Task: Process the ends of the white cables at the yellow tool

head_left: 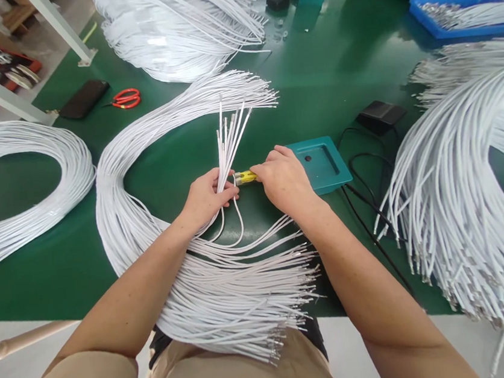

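Several white cables (230, 146) stand fanned upward out of my left hand (207, 197), whose fingers are wrapped round them. My right hand (283, 179) grips a small yellow tool (246, 177) with a metal front end, which meets the cables at my left fingertips. One thin cable loops down below that spot. A large curved bundle of white cables (113, 186) lies around my hands, its loose ends pointing right both above and below them. Just right of my right hand is a teal tray-like device (327, 165).
Further cable coils lie at left (67, 167), at the back (182, 21) and at right (456, 190). Red scissors (126, 98) and a dark phone-like case (84, 99) sit back left. A black box (381, 115) has cords. Behind a blue tray (428, 20), another person works.
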### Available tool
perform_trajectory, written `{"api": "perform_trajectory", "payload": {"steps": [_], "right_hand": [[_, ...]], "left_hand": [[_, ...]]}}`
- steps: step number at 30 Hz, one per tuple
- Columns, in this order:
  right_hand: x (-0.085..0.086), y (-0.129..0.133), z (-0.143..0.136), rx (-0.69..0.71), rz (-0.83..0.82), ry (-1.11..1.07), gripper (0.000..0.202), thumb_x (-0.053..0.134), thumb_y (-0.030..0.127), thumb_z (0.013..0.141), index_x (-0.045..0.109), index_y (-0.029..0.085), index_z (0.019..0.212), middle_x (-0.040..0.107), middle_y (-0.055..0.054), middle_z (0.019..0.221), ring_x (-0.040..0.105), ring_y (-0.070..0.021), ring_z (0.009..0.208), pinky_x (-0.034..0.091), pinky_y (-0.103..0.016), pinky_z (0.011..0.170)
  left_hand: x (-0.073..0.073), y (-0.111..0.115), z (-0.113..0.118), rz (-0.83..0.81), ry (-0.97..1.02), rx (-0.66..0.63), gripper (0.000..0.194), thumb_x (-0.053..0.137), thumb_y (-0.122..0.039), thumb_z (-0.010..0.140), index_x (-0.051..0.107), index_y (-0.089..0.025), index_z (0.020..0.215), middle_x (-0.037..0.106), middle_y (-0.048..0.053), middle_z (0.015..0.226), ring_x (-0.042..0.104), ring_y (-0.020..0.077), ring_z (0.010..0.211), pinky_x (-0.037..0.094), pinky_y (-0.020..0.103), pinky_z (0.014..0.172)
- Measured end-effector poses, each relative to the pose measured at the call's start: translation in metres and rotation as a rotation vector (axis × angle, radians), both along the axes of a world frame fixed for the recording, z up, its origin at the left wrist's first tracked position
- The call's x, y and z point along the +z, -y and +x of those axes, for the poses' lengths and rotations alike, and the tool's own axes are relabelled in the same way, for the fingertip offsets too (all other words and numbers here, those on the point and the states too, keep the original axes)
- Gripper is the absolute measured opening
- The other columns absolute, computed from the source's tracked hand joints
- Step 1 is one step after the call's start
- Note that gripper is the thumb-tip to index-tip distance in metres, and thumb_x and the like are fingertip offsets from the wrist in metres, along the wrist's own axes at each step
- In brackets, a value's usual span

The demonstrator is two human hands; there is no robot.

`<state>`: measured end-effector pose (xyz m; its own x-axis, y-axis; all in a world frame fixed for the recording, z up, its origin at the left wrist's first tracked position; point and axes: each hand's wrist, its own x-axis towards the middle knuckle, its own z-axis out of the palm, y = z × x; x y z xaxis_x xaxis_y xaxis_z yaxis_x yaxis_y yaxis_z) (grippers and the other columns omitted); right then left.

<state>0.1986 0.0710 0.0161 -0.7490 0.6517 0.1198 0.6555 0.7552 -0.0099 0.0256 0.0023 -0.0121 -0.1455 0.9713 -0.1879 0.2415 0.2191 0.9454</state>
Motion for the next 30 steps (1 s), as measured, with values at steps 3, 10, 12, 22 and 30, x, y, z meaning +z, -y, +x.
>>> {"api": "perform_trajectory", "payload": {"steps": [3,10,12,22,30], "right_hand": [[0.001,0.003,0.003,-0.010,0.017,-0.041,0.027,0.045,0.015,0.090,0.072,0.015,0.097,0.071,-0.009,0.082,0.055,-0.0238,0.096,0.021,-0.046,0.110],[-0.009,-0.002,0.020,-0.356,0.183,-0.180,0.040,0.039,0.027,0.095,0.051,0.012,0.131,0.051,-0.019,0.138,0.038,-0.0350,0.130,0.015,-0.065,0.108],[-0.011,-0.004,0.021,-0.353,0.172,-0.162,0.040,0.039,0.026,0.096,0.051,0.011,0.132,0.050,-0.020,0.139,0.037,-0.0350,0.132,0.015,-0.064,0.109],[0.021,0.052,-0.018,0.430,-0.226,-0.169,0.027,0.045,0.023,0.094,0.070,0.015,0.084,0.071,-0.009,0.090,0.058,-0.0234,0.092,0.042,-0.035,0.082],[0.008,0.078,-0.031,0.483,-0.237,-0.005,0.017,0.052,0.007,0.077,0.066,0.014,0.072,0.066,-0.009,0.065,0.062,-0.0249,0.078,0.039,-0.040,0.076]], "left_hand": [[-0.001,0.000,0.000,0.000,0.012,-0.003,0.041,0.072,-0.024,0.069,0.062,-0.016,0.107,0.070,0.004,0.078,0.067,0.0170,0.070,0.052,0.024,0.054],[-0.001,0.000,-0.005,-0.002,0.105,-0.011,0.042,0.074,-0.025,0.069,0.063,-0.015,0.109,0.070,0.005,0.078,0.067,0.0175,0.071,0.051,0.024,0.056],[0.000,0.001,-0.007,-0.006,0.132,-0.004,0.043,0.075,-0.026,0.069,0.063,-0.016,0.109,0.070,0.004,0.078,0.067,0.0175,0.073,0.051,0.024,0.057],[0.004,0.005,-0.010,0.116,0.372,0.020,0.043,0.080,-0.024,0.066,0.061,-0.020,0.105,0.066,0.006,0.110,0.060,0.0080,0.065,0.048,0.021,0.055],[0.006,0.006,-0.010,0.101,0.378,-0.018,0.055,0.080,-0.025,0.068,0.053,-0.022,0.115,0.070,0.007,0.104,0.066,0.0124,0.070,0.042,0.017,0.048]]}}
